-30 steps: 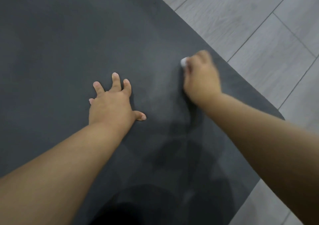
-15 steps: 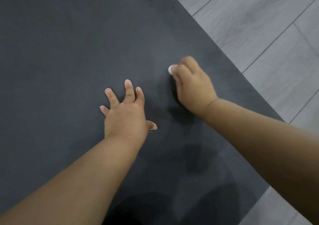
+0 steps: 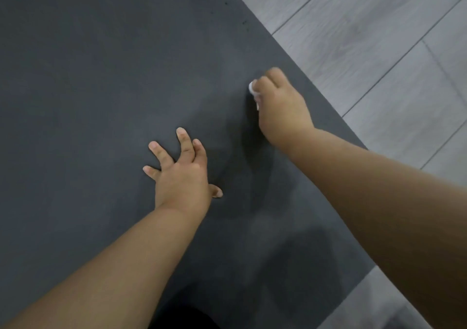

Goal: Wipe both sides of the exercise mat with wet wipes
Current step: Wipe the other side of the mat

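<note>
Both hands are down, well apart, on the dark grey exercise mat (image 3: 101, 101), which lies flat on the grey wood-plank floor (image 3: 379, 38) and fills most of the view. On its middle the left hand (image 3: 180, 177) presses flat, fingers straight and spread. Near the mat's right edge the right hand (image 3: 280, 104) curls round a crumpled white wet wipe (image 3: 252, 88), holding it against the mat.

Grey plank floor (image 3: 379, 38) carries the dark exercise mat (image 3: 101, 76).
</note>
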The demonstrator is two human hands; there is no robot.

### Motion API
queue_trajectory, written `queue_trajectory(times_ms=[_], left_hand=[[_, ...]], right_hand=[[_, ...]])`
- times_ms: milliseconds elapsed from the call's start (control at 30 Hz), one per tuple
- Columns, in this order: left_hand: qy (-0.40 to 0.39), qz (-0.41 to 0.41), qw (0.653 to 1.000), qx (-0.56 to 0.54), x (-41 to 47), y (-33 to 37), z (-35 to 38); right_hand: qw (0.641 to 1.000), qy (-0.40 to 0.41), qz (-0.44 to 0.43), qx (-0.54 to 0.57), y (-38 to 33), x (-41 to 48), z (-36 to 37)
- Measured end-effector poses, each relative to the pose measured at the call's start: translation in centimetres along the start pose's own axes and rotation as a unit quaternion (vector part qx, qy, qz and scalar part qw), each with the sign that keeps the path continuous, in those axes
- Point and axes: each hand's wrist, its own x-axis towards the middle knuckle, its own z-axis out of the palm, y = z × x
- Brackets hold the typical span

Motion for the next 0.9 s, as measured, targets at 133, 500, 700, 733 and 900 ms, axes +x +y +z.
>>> queue_trajectory(times_ms=[133, 500, 700, 733, 900], left_hand=[[0.012, -0.011, 1.0, -0.004, 0.0, -0.2, 0.1], [0.061, -0.113, 0.968, -0.214, -1.3, 0.7, 0.1], [0.074, -0.167, 0.948, -0.259, -0.8, 0.3, 1.1], [0.077, -0.171, 0.946, -0.263, -0.8, 0.4, 1.1], [0.085, -0.184, 0.947, -0.249, -0.9, 0.9, 0.8]], right_hand=[[0.974, -0.107, -0.199, 0.034, 0.2, -2.7, -0.6], [0.928, -0.263, -0.262, -0.015, 8.9, -7.7, -5.6], [0.93, -0.265, -0.254, -0.003, 9.2, -7.4, -5.3], [0.934, -0.262, -0.241, 0.005, 9.2, -7.4, -5.4], [0.945, -0.242, -0.219, 0.032, 9.7, -7.4, -5.1]])
